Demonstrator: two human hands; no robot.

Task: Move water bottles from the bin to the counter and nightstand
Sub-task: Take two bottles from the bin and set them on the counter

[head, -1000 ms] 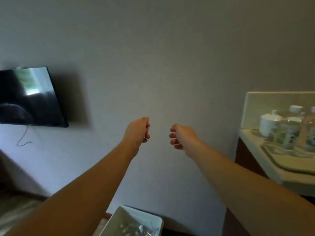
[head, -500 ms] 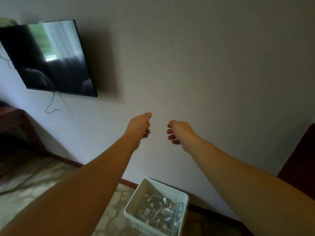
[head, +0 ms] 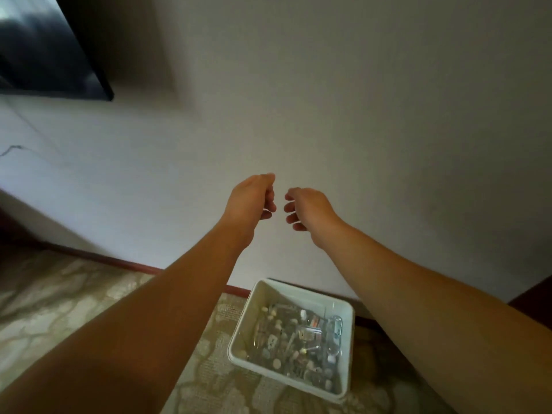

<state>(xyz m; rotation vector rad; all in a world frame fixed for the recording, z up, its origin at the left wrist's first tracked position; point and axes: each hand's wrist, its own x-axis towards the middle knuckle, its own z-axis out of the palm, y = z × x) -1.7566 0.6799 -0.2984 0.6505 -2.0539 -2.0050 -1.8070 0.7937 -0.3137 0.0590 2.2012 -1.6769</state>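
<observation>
A white plastic bin stands on the floor against the wall, low in the head view. Several clear water bottles lie piled inside it. Both my arms reach forward above the bin. My left hand hangs with its fingers loosely curled and holds nothing. My right hand is close beside it, fingers also loosely curled and empty. Both hands are well above the bin and touch nothing.
A dark wall-mounted television fills the upper left, with a cable hanging below it. A plain wall lies ahead with a reddish skirting board. Patterned beige carpet covers the floor. Dark wooden furniture shows at the right edge.
The view has swung down and left: the counter with its tray and bottles left the frame, and the bin came fully into view. Both hands stayed loosely curled and empty.
</observation>
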